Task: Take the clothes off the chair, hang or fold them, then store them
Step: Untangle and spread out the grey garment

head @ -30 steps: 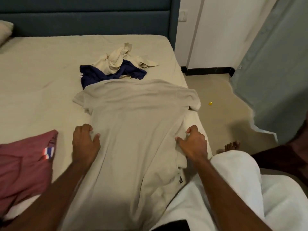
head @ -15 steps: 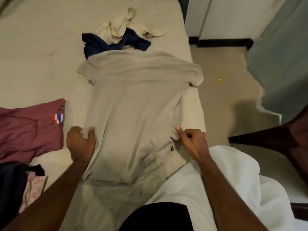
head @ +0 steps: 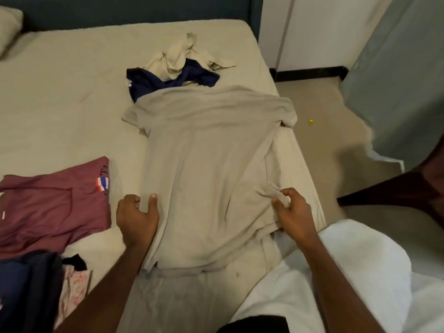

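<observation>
A beige T-shirt (head: pixel 206 164) lies spread flat on the bed (head: pixel 60 104), collar end away from me, hem near me. My left hand (head: pixel 135 218) grips the shirt's left side edge, thumb on top of the cloth. My right hand (head: pixel 294 215) pinches a lifted fold of the right side edge between thumb and fingers. Beyond the shirt lies a crumpled heap: a cream garment (head: pixel 177 56) on a navy one (head: pixel 153 80). A dark wooden chair (head: pixel 394 195) shows at the right edge.
A folded maroon shirt (head: pixel 52 205) with a striped tag lies at the left, with dark and patterned clothes (head: pixel 36 284) below it. A white towel or cloth (head: pixel 348 272) covers my lap. Tiled floor, a small yellow object (head: pixel 310 121) and a grey curtain (head: pixel 403 80) are right of the bed.
Both hands slid down the shirt's sides toward the hem. My right hand has lifted a fold of the right edge off the bed. The camera tilted down, then back up.
</observation>
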